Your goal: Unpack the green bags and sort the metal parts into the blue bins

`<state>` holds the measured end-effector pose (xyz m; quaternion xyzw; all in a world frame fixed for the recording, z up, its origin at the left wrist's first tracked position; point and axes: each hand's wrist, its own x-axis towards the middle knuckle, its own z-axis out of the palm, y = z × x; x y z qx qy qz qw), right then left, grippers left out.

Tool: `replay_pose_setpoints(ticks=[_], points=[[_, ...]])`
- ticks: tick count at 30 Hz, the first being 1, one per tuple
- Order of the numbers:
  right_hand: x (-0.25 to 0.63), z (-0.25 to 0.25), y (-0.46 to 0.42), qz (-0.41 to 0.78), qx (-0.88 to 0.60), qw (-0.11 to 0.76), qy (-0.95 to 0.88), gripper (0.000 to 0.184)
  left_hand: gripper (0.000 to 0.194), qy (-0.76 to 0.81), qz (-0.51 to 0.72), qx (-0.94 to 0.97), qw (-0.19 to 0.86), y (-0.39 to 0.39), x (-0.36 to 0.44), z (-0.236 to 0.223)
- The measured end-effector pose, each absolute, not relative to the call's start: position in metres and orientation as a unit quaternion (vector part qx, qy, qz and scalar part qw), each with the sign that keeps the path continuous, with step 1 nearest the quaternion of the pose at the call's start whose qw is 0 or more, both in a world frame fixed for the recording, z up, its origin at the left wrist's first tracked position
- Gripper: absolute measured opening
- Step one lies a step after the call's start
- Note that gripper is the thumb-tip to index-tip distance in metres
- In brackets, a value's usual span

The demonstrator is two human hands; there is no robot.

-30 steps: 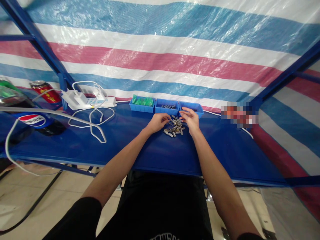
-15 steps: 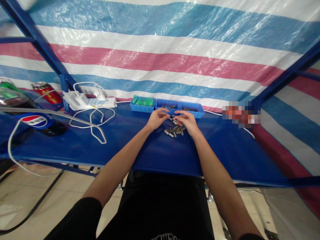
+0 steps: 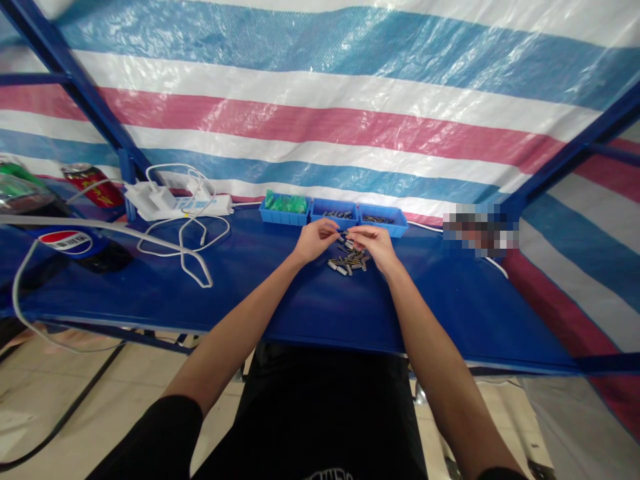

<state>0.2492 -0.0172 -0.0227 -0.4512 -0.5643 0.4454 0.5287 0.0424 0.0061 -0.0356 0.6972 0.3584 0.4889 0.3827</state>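
Over a blue table, my left hand (image 3: 315, 241) is closed, thumb and forefinger pinched at the tips. Opposite it, my right hand (image 3: 376, 244) is also closed in a pinch. A small metal piece (image 3: 343, 233) shows between the two sets of fingertips; its exact kind is too small to tell. Just below lies a loose pile of small parts (image 3: 347, 263), short silvery cylinders mixed with thin brass-coloured and dark pins. Behind my hands, a blue bin (image 3: 334, 223) holds more silvery cylinders, and the blue bin on its right (image 3: 397, 231) holds small dark pieces.
A third blue bin (image 3: 284, 218) on the left contains green bits. Farther left are a white power strip (image 3: 220, 206) with plugs, a looped white cable (image 3: 183, 252), a red can (image 3: 95, 187) and a cola bottle (image 3: 103, 257). Striped sheeting (image 3: 320, 120) hangs behind the table (image 3: 325, 313).
My right fingers have drawn together from a more spread pose, and the fingertips of both hands are closer around the small metal piece. The pile looks the same.
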Motion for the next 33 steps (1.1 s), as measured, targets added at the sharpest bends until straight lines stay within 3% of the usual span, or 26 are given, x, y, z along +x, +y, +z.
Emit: replay_pose_setpoints(ticks=[5,10,15,23,33], points=[[0.259,-0.027,-0.005,0.358,-0.478,0.62,-0.509,0.041,0.019,0.359,0.372,0.817,0.258,0.002,0.042,-0.037],[0.27,-0.033,0.002,0.343,-0.471,0.661,-0.474,0.069,0.015,0.324,0.285,0.886,0.169,0.002,0.039,-0.035],[0.269,-0.038,0.005,0.359,-0.483,0.625,-0.497,0.055,0.01,0.35,0.264,0.888,0.139,0.002,0.035,-0.032],[0.262,-0.032,-0.003,0.384,-0.474,0.603,-0.514,0.047,0.008,0.404,0.402,0.77,0.287,0.007,0.035,-0.034],[0.254,-0.023,-0.012,0.423,-0.465,0.565,-0.535,0.042,0.033,0.35,0.49,0.679,0.42,0.006,0.041,-0.032]])
